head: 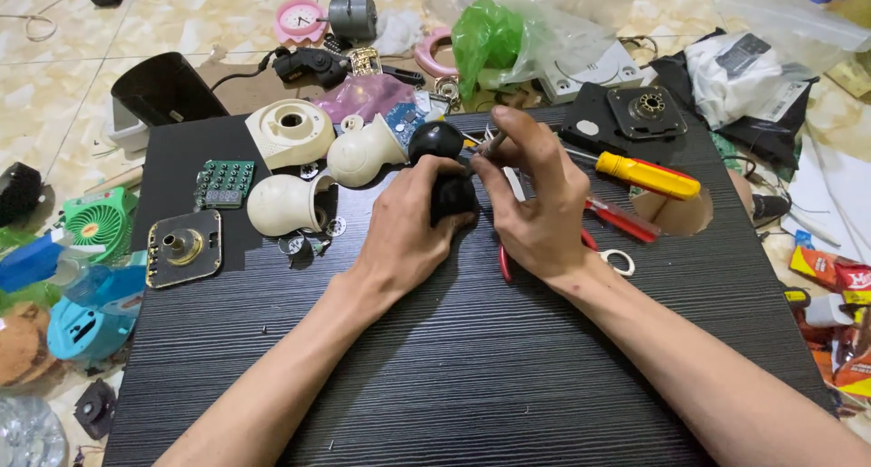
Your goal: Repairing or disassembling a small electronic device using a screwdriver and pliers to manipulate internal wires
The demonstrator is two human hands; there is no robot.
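**Black rounded housing held at the centre of the counter**

Two bare forearms are seen nearest the camera, reaching up over the dark wood-grain counter. The left hand is wrapped around a glossy black rounded housing, its grip closed on the lower lobe from the left and below. The right hand is set just to the right of the housing, touching it, with the fingers pinched narrowly on a thin metal tool whose tip is aimed at the upper part of the housing.

The housing is made of two bulbous parts, one above the other, so its long axis runs away from the camera. It lies between the two hands, and the left hand is the one carrying it. Whether it rests on the counter or is lifted slightly cannot be told.

Further left, two cream shells of similar rounded shape are laid beside a cream round base and a small green circuit board. To the right, a yellow-handled screwdriver is lying, and red-handled pliers are partly hidden under the right hand.
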